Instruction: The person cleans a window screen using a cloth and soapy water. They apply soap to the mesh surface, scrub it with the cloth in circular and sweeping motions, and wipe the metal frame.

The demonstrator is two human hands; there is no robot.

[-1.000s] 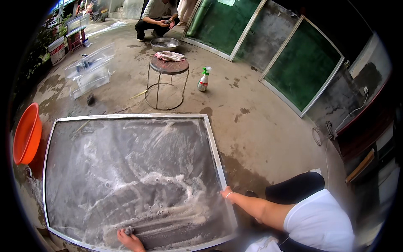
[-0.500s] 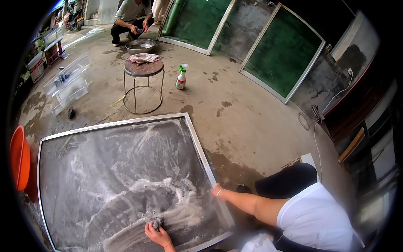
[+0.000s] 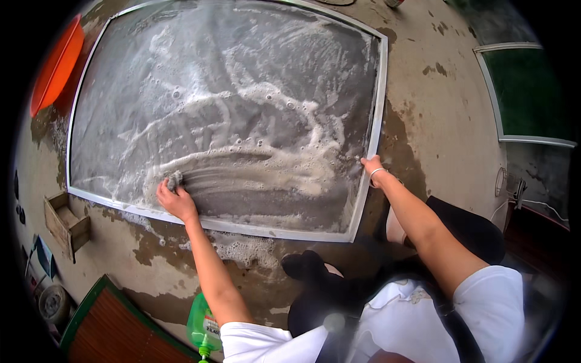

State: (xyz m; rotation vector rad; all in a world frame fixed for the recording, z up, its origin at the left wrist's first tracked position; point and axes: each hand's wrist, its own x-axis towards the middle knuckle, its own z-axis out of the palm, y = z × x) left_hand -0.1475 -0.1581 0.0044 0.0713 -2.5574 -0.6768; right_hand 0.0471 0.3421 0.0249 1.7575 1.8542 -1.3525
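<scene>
A large framed screen (image 3: 254,78) lies on the wet concrete, its dark surface streaked with suds and foam. My left hand (image 3: 175,201) has its fingers round a grey scrubbing pad (image 3: 175,179), which is pressed onto the lower left part of the screen, at the end of horizontal wipe streaks. My right hand (image 3: 374,169) grips the screen's silver frame on the right side, a little below its middle.
An orange basin (image 3: 55,63) stands at upper left. A wooden box (image 3: 63,230), a green-edged board (image 3: 106,327) and a green bottle (image 3: 200,317) are at lower left. A green framed panel (image 3: 523,91) leans at right, near a white cable (image 3: 544,204).
My view has tilted down; the crouching person and stool have left it. My left hand moved right with the pad, then back left along the screen. My right hand stays on the frame.
</scene>
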